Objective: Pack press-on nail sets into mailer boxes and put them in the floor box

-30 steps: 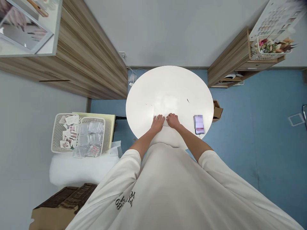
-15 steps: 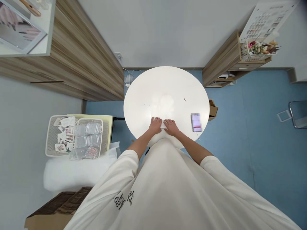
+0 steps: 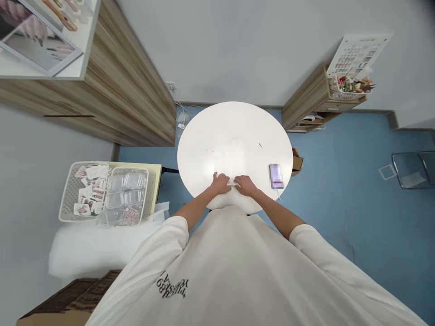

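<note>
A small, flat white piece [image 3: 232, 182], perhaps folded paper or cloth, is between my hands near the close edge of the round white table [image 3: 234, 117]. My left hand [image 3: 221, 183], with a ring on one finger, has its fingers closed on the piece's left end. At the other end, the fingers of my right hand [image 3: 245, 185] are bent and closed on it. Most of the piece is hidden beneath my fingers, and its exact kind is too small to tell. To the right of my hands lies a phone [image 3: 276, 176] with a lit, blurred screen and a white cable.
White baskets with printed cards [image 3: 91, 190] and clear plastic boxes [image 3: 127, 190] stand at left. A wooden cabinet [image 3: 142, 86] rises behind them. On the right are a smaller cabinet [image 3: 306, 97], a cardboard box [image 3: 297, 163] and a metal-framed chair [image 3: 413, 170].
The view has shifted slightly with my head. My fingers have drawn in closer on the white piece, and less of its surface shows between my hands.
</note>
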Motion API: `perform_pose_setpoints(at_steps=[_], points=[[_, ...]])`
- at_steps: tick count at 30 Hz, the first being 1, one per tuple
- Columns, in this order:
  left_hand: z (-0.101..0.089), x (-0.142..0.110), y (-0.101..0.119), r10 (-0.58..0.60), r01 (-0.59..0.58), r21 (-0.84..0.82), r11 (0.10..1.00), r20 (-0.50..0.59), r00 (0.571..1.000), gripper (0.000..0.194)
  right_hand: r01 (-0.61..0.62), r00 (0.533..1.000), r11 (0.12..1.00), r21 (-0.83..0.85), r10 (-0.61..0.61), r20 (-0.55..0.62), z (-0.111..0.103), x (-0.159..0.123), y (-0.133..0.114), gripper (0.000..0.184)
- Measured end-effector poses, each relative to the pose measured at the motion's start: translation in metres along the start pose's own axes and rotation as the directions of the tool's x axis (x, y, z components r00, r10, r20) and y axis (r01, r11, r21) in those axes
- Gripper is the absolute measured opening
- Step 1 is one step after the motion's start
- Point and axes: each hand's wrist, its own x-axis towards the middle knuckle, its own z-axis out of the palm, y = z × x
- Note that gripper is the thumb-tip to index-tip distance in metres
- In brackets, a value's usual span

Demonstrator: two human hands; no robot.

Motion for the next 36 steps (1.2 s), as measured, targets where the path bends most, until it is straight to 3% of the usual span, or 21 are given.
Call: perform_pose_setpoints(at_steps=[3,6,12,17,22,28,33,36], points=[[-0.003,0.001,0.001,0.011,-0.014,-0.028,0.999,-0.11,0.994,0.043,-0.028,0.999,0.999,-0.02,0.028,-0.024,-0.009,0.011,0.002,0.035],[-0.004,0.003,0.004,0.04,-0.038,0.015,0.999,-0.207,0.978,0.054,-0.132,0.988,0.991,0.005,0.132,-0.083,-0.015,0.022,0.004,0.039],[-0.007,0.025,0.001,-0.024,0.036,0.071,0.997,-0.165,0.986,0.075,-0.409,0.876,0.904,0.122,0.427,-0.226,-0.008,0.017,0.01,0.048],[-0.003,0.049,-0.01,-0.069,0.079,0.088,0.993,-0.109,0.992,0.077,-0.514,0.825,0.833,0.207,0.546,-0.147,-0.001,-0.004,0.019,0.054],[0.004,0.054,-0.013,-0.075,0.085,0.11,0.99,-0.093,0.993,0.075,-0.611,0.763,0.74,0.282,0.645,-0.038,0.002,-0.008,0.025,0.057],[0.005,0.049,-0.01,-0.077,0.09,0.131,0.987,-0.105,0.992,0.079,-0.657,0.723,0.673,0.34,0.69,0.03,0.003,0.009,0.024,0.055],[0.009,0.032,0.004,-0.038,0.06,0.127,0.99,-0.168,0.985,0.073,-0.69,0.661,0.609,0.392,0.751,-0.003,0.003,0.032,0.018,0.054],[0.014,0.02,0.012,-0.008,0.028,0.144,0.989,-0.142,0.99,0.066,-0.706,0.622,0.581,0.405,0.782,-0.038,0.006,0.044,0.012,0.054]])
